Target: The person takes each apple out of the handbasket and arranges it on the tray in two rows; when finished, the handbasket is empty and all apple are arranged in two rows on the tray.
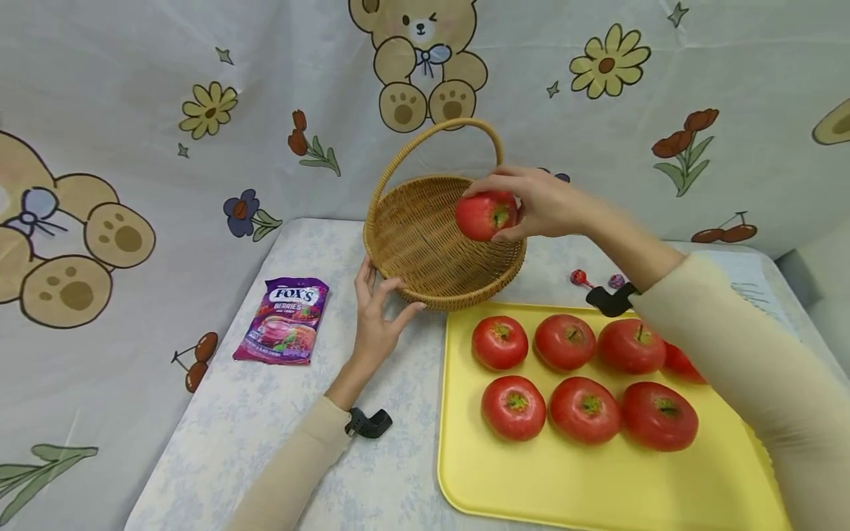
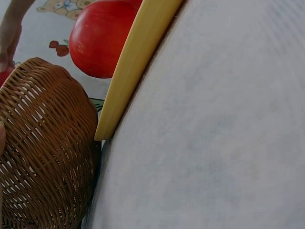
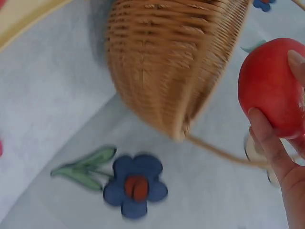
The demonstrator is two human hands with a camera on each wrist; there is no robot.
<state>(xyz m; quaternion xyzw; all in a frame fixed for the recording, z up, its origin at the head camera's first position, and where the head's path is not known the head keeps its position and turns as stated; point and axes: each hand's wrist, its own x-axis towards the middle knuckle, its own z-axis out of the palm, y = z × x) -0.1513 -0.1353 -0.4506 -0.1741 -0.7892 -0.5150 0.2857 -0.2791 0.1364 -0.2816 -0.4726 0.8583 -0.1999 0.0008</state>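
A red apple (image 1: 487,216) is held by my right hand (image 1: 541,199) over the opening of the wicker basket (image 1: 432,228). The right wrist view shows fingers and thumb around the same apple (image 3: 271,88), beside the basket (image 3: 162,52). My left hand (image 1: 376,317) grips the basket's near-left rim, thumb and fingers spread along it. In the left wrist view that hand is mostly out of frame, and the woven side of the basket (image 2: 45,148) fills the left. No apple shows inside the basket. Several more apples (image 1: 584,409) sit in rows on a yellow tray (image 1: 531,487).
A purple candy bag (image 1: 285,321) lies left of the basket. Two lollipops, a red one (image 1: 579,277) and a purple one (image 1: 617,281), lie behind the tray near my right forearm. A patterned cloth (image 1: 299,44) hangs behind the table; the basket's arched handle (image 1: 434,129) rises before it.
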